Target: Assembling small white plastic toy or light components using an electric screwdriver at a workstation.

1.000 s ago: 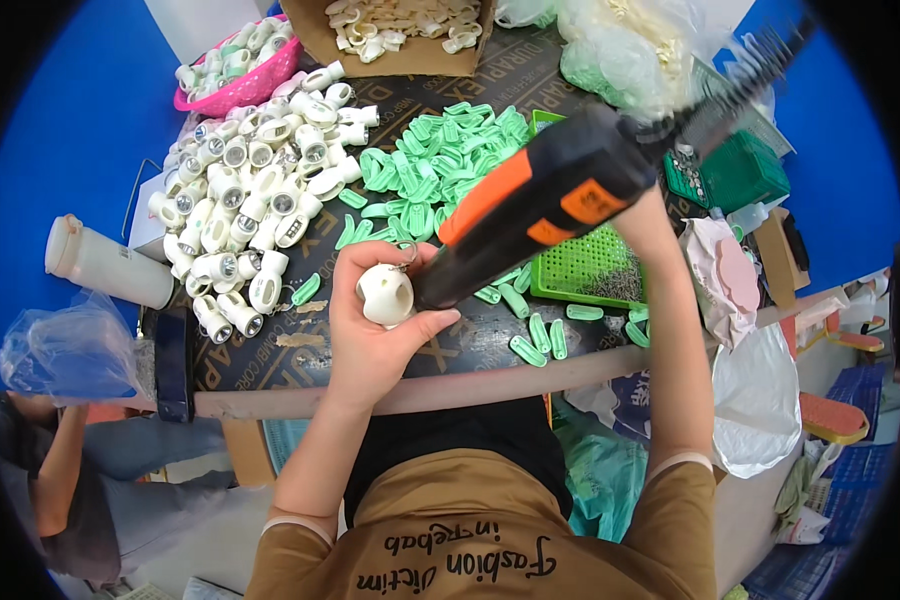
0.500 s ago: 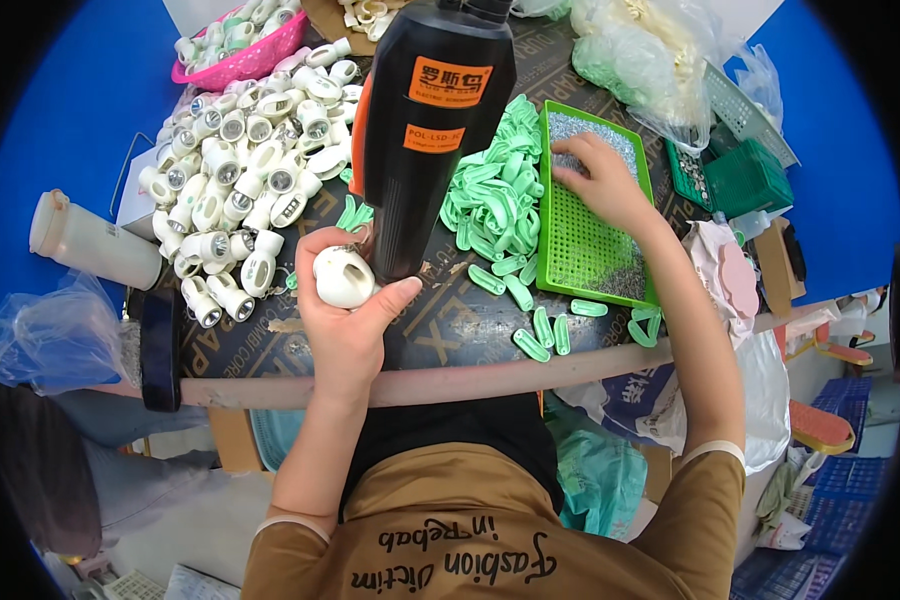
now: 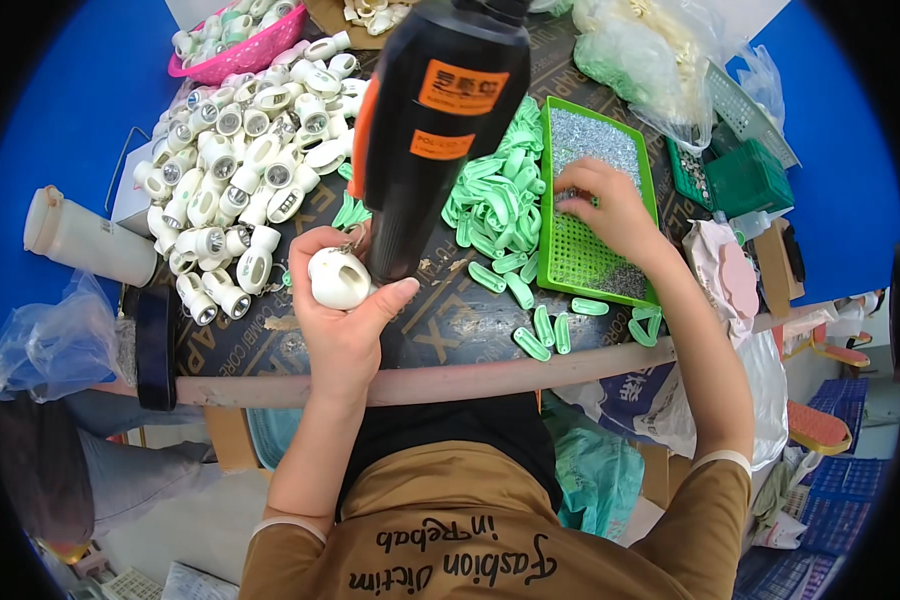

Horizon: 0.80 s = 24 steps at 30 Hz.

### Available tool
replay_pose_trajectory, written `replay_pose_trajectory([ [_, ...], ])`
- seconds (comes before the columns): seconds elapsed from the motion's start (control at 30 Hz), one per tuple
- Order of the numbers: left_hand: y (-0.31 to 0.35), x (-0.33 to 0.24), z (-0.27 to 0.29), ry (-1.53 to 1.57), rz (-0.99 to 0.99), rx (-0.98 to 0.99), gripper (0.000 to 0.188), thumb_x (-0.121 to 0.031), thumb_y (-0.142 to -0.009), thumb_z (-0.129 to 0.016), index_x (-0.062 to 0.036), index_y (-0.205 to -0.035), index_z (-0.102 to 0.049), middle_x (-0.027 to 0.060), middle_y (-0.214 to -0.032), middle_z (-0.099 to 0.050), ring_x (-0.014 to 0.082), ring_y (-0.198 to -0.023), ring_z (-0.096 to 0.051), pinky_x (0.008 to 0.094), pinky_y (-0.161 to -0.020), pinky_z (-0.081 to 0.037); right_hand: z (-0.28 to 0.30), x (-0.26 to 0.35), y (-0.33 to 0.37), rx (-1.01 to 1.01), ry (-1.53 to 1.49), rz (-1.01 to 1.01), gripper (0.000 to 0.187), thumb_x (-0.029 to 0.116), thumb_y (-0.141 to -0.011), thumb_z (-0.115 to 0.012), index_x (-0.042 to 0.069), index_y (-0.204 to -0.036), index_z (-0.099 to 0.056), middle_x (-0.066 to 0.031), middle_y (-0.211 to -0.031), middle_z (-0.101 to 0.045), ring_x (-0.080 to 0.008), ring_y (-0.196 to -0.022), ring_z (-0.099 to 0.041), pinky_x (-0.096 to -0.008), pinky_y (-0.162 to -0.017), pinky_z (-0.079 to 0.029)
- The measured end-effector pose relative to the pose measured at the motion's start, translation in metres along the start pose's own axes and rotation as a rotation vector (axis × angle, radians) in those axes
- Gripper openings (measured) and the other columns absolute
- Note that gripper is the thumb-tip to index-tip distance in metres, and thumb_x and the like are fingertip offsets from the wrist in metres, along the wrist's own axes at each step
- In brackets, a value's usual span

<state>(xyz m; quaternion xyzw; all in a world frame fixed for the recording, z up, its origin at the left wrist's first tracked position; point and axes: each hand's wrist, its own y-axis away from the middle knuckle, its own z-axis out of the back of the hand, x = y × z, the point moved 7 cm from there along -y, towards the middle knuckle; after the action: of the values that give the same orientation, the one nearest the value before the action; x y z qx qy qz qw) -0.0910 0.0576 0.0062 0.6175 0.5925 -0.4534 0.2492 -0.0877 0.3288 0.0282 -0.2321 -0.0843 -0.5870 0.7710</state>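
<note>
A small white flashlight [image 3: 338, 278] with an oval opening in its side is gripped in my left hand [image 3: 342, 325], its bead chain by my fingertips. Right beside it a black electric screwdriver [image 3: 440, 130] with orange labels hangs upright, its lower end next to my left thumb. On the right, my right hand [image 3: 610, 205] reaches into a green perforated tray [image 3: 585, 250] of small silvery screws [image 3: 595, 140]. Its thumb and fingers are curled together at the screws; what lies between them is too small to make out.
White flashlights [image 3: 225, 165] are heaped at the left, below a pink basket [image 3: 245, 65]. Light green oval covers [image 3: 495, 185] lie beside the tray. A white cup [image 3: 85, 235] stands far left; a dark green box [image 3: 750, 180] and plastic bags [image 3: 660, 60] are at the right.
My right hand has moved slightly nearer to me in the tray, and its fingers have drawn together. My left hand keeps hold of the flashlight; the screwdriver leans slightly more to the right.
</note>
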Motion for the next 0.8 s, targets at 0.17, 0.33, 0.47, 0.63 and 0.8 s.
replay_pose_trajectory([
  [0.17,-0.001,-0.001,-0.001,0.07,0.019,-0.023,0.056,0.014,-0.064,-0.067,-0.0079,-0.106,-0.038,0.009,-0.103,-0.051,0.0163,-0.094,-0.053,0.0275,-0.082,-0.044,0.004,-0.012,0.012,-0.047,-0.124,-0.107,0.018,-0.001,-0.071,-0.064,0.002,-0.088,-0.061,-0.0091,-0.085,-0.057,-0.0216,-0.075,-0.057,-0.0297,-0.065,-0.045],
  [0.33,-0.001,-0.003,0.001,0.058,0.01,-0.04,0.056,0.015,-0.064,-0.066,-0.0081,-0.106,-0.037,0.0089,-0.102,-0.051,0.0158,-0.093,-0.053,0.0272,-0.081,-0.045,-0.002,0.011,0.013,-0.021,-0.147,-0.087,0.014,-0.001,-0.07,-0.064,0.002,-0.084,-0.062,-0.0095,-0.08,-0.056,-0.0244,-0.073,-0.057,-0.0314,-0.064,-0.045],
  [0.47,0.0,-0.002,-0.004,0.081,0.02,-0.016,0.056,0.015,-0.064,-0.066,-0.008,-0.106,-0.037,0.0094,-0.102,-0.051,0.0161,-0.094,-0.053,0.0273,-0.082,-0.045,0.004,-0.006,0.012,-0.083,-0.089,-0.114,0.011,-0.001,-0.07,-0.062,0.002,-0.081,-0.062,-0.01,-0.078,-0.058,-0.0258,-0.074,-0.057,-0.0324,-0.066,-0.045],
  [0.63,0.0,-0.001,0.001,0.049,0.002,-0.02,0.056,0.015,-0.064,-0.065,-0.0081,-0.106,-0.037,0.0099,-0.103,-0.051,0.0167,-0.095,-0.053,0.0275,-0.082,-0.045,-0.004,0.005,0.005,-0.046,-0.091,-0.069,0.01,-0.001,-0.07,-0.062,0.002,-0.079,-0.063,-0.0096,-0.078,-0.059,-0.025,-0.073,-0.058,-0.032,-0.065,-0.046],
  [0.8,0.0,-0.002,-0.004,0.097,0.024,-0.03,0.057,0.015,-0.064,-0.066,-0.0081,-0.107,-0.037,0.0104,-0.105,-0.051,0.0174,-0.097,-0.052,0.0278,-0.083,-0.044,0.019,-0.025,-0.004,-0.094,0.001,-0.164,0.02,0.002,-0.073,-0.062,0.003,-0.093,-0.062,-0.0089,-0.089,-0.059,-0.0181,-0.076,-0.057,-0.0292,-0.067,-0.045],
])
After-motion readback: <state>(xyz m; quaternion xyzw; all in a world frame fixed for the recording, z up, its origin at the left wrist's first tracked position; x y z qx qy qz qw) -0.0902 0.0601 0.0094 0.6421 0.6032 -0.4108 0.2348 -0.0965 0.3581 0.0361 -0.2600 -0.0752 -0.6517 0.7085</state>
